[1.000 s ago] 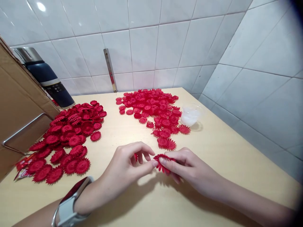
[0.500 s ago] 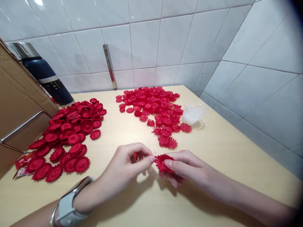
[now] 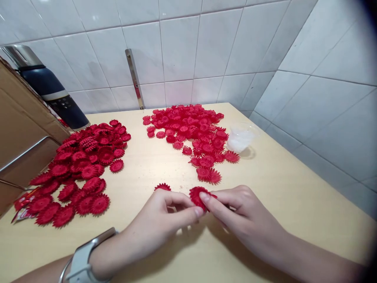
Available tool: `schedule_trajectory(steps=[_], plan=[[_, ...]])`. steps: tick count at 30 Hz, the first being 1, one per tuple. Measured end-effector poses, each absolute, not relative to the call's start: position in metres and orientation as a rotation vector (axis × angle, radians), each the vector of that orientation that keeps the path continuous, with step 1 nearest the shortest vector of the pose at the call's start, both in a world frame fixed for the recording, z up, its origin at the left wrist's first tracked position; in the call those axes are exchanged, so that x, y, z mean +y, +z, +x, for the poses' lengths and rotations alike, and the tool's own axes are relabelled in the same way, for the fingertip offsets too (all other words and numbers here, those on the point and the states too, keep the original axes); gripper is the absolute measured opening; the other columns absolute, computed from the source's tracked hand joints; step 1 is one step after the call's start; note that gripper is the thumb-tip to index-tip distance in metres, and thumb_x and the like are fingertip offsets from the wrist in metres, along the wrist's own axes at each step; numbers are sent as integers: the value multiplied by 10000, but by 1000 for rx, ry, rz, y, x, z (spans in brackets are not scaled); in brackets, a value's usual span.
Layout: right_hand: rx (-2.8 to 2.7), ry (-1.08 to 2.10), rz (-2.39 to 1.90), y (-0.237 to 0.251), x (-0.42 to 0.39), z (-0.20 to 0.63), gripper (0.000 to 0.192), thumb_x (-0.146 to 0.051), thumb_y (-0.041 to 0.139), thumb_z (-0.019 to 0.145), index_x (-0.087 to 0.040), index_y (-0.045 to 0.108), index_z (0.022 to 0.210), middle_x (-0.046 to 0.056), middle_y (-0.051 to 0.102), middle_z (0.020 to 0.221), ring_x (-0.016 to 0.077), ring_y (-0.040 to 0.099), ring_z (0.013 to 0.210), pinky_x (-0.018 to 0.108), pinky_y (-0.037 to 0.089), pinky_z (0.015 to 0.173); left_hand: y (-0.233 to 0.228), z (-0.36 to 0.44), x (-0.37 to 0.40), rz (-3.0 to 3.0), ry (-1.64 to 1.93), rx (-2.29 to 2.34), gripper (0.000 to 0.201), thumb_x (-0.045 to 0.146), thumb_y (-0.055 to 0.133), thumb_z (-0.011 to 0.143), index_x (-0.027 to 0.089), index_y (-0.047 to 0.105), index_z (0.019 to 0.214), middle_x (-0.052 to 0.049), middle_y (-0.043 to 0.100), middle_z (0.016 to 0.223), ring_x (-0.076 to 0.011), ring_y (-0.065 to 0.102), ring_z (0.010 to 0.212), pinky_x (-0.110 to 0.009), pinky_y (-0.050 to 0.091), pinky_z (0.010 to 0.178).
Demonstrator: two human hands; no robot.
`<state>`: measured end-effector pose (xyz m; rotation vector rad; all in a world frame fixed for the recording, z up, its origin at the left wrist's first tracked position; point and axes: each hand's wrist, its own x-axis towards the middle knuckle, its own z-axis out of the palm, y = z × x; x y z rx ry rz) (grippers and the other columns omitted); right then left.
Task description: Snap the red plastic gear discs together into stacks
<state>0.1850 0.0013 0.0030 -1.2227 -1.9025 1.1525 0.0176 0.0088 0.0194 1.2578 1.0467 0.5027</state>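
Note:
Between both hands is a red felt flower (image 3: 198, 196), a round piece with a fringed edge. My right hand (image 3: 238, 212) pinches it, thumb pressed flat on its face and fingers behind. At its lower left rim, the closed thumb and fingers of my left hand (image 3: 173, 212) meet the edge; those fingertips are partly hidden. Just behind my left hand, another red felt flower (image 3: 162, 187) lies on the table, its lower part covered by the hand.
Many such flowers form a left pile (image 3: 88, 157) and a back pile (image 3: 191, 125). A clear plastic bag or cup (image 3: 240, 138) stands right of the back pile. At left are a cardboard box (image 3: 26, 129) and a dark blue bottle (image 3: 50, 84). Tiled walls (image 3: 179, 47) border the table (image 3: 265, 177).
The held flower has tilted and shifted slightly left, and my left fingertips have moved down along its rim. A flower on the table now shows behind my left hand. The view shifted slightly.

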Motion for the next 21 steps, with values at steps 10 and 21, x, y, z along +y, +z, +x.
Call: schedule_trajectory(steps=[10, 21], plan=[[-1986, 1005, -1162, 1, -2, 184, 386, -257, 356, 884, -179, 338, 506, -52, 290, 474, 74, 287, 431, 231, 233, 438, 22, 17, 15, 1056, 542, 1092, 163, 279, 701, 635, 121, 663, 620, 16, 565, 574, -84, 450, 547, -214, 341, 558], [-1890, 682, -1146, -5, 0, 185, 92, -110, 499, 788, -181, 473, 841, -3, 523, 722, 106, 476, 606, 227, 401, 539, 19, 17, 12, 1027, 441, 1034, 152, 236, 639, 688, 111, 590, 618, 28, 507, 582, -76, 398, 555, -211, 286, 532]])
